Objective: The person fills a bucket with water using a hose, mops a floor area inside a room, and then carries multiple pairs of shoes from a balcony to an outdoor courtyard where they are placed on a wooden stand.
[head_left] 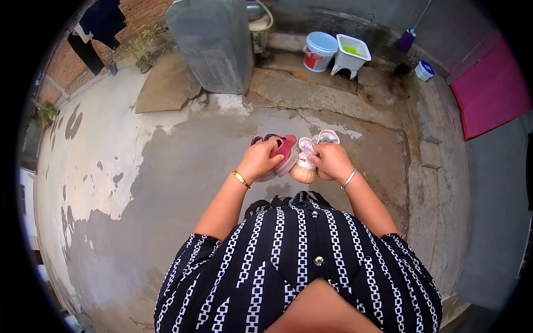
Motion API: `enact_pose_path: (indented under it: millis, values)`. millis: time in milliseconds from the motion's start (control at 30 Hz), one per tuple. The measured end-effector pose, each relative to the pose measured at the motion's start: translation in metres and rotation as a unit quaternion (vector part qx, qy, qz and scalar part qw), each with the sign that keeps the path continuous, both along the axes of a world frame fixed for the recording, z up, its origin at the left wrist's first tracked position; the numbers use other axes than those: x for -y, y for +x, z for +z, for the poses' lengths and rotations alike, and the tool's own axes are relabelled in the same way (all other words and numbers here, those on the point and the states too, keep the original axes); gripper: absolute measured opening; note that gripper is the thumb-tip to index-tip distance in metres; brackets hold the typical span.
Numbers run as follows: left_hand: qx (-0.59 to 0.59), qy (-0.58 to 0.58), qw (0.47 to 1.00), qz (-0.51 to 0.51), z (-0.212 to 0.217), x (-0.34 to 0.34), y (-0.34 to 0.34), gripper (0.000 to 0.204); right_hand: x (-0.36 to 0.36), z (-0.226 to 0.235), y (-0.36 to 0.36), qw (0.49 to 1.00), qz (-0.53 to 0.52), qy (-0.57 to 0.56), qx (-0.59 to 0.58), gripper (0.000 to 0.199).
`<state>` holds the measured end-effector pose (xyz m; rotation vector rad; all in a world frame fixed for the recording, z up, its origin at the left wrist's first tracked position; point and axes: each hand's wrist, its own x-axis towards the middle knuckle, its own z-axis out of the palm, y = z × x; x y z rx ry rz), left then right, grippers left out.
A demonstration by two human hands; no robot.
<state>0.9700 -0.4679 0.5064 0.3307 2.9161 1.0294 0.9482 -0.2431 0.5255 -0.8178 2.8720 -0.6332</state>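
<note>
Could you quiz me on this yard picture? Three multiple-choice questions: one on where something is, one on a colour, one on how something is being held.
1. Where does the bucket stand?
A. Beside the white tub, by the far wall
B. Under the hanging clothes
C. On the red mat

2. What colour is the shoe in the left hand?
A. Blue
B. Dark red
C. Black

3. How is the pale shoe just now?
A. Lying on the ground
B. Soaking in the tub
C. Gripped in the right hand, off the ground

Answers:
1 A: bucket and tub sit side by side at the yard's far edge.
2 B: the red shoe shows dark red above the left fingers.
3 C: the right hand's fingers close round it in front of the body.
</note>
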Motion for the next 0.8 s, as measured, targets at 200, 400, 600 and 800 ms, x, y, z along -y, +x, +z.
enact_pose_path:
  millis: [200,400,600,800]
  values:
    - [0.052,0.050,0.989,0.126,-0.019,0.118,-0.056,0.024,0.126,-0.025,-0.131,0.986,0.156,0.060,0.012,0.021]
    - [0.110,0.016,0.973,0.205,-0.089,0.285,-0.112,0.023,0.317,-0.108,-0.235,0.954,0.268,0.106,0.084,0.020]
    - [0.080,-0.055,0.979,0.180,-0.143,0.490,-0.222,0.023,0.532,-0.175,-0.348,0.935,0.308,0.138,0.108,0.020]
    - [0.034,-0.263,0.946,0.186,-0.103,0.670,-0.342,0.031,0.711,-0.157,-0.460,0.961,0.275,0.024,0.029,0.020]
